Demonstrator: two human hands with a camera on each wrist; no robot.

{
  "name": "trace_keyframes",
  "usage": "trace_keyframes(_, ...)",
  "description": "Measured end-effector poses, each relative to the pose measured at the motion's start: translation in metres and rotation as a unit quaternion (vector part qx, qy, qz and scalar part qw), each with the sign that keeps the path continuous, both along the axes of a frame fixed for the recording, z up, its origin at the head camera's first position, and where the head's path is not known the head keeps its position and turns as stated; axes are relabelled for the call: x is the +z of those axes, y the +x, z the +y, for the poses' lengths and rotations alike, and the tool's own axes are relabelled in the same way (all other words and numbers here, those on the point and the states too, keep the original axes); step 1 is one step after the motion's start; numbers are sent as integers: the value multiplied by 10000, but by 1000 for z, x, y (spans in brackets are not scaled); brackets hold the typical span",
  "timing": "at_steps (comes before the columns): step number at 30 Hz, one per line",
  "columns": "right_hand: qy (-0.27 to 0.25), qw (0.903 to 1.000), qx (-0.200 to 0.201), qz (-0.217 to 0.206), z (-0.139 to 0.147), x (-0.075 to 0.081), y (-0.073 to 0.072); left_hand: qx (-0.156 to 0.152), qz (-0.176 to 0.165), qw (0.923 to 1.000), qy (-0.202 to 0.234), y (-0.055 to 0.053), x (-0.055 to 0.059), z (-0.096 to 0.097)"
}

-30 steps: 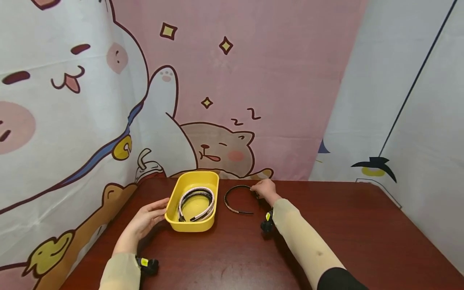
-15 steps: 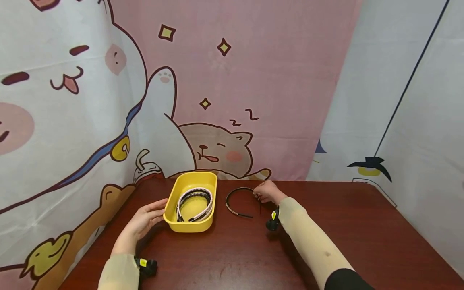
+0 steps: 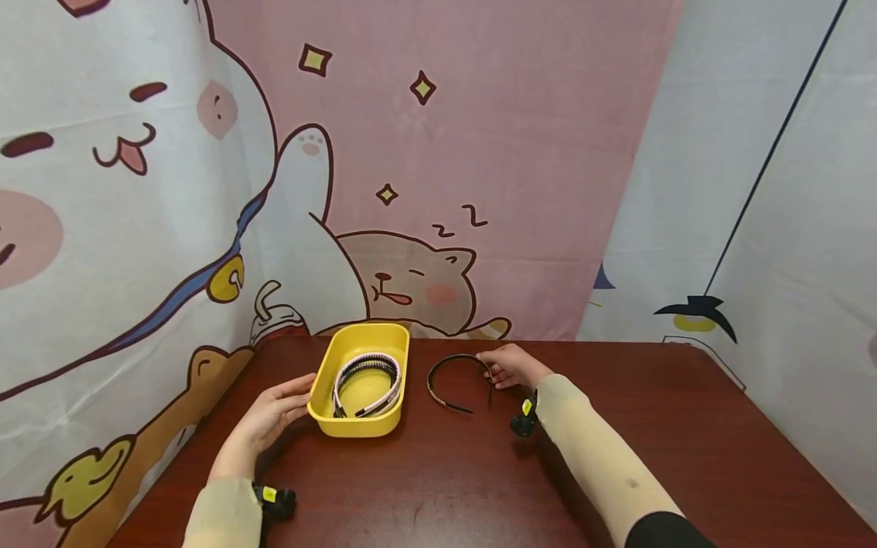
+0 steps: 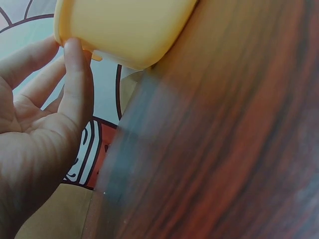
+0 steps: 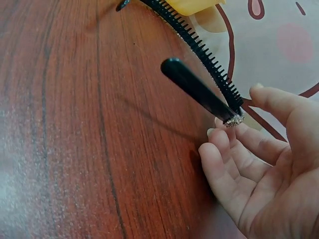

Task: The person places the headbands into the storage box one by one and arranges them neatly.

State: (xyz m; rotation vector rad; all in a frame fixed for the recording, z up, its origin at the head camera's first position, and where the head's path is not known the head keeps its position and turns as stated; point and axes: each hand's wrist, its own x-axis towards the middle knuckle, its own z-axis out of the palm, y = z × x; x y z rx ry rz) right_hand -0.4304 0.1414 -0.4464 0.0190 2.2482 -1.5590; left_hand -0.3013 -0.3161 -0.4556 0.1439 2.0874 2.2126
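My left hand (image 3: 274,411) touches the left wall of a yellow tray (image 3: 356,428) with extended fingers; the left wrist view shows fingertips right at the rim of the tray (image 4: 119,30). Inside lie several hairbands (image 3: 393,392), white and black. To the right of the tray, my right hand (image 3: 515,367) pinches a black headband (image 3: 433,374) at its far right side. In the right wrist view, fingertips of my right hand (image 5: 249,164) meet the toothed headband (image 5: 199,52) beside a glittery patch, and one black end points out over the tabletop, casting a shadow.
A dark red wooden table (image 3: 438,495) carries everything. Behind it hangs a cartoon-printed cloth (image 3: 534,152), close to the table's back edge and the tray. Cameras are strapped to both wrists, the right one (image 3: 524,422) low over the table.
My right hand has shifted a little to the right and turned, bringing the headband's right end into sight. The headband itself has moved slightly. My left hand stays at the tray.
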Motion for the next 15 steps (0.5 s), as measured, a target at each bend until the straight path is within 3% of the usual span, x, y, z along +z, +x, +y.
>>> trace_keyframes(15, 52, 9996, 261, 109, -3, -1, 5, -83, -25, 10000, -15, 2, 3, 0)
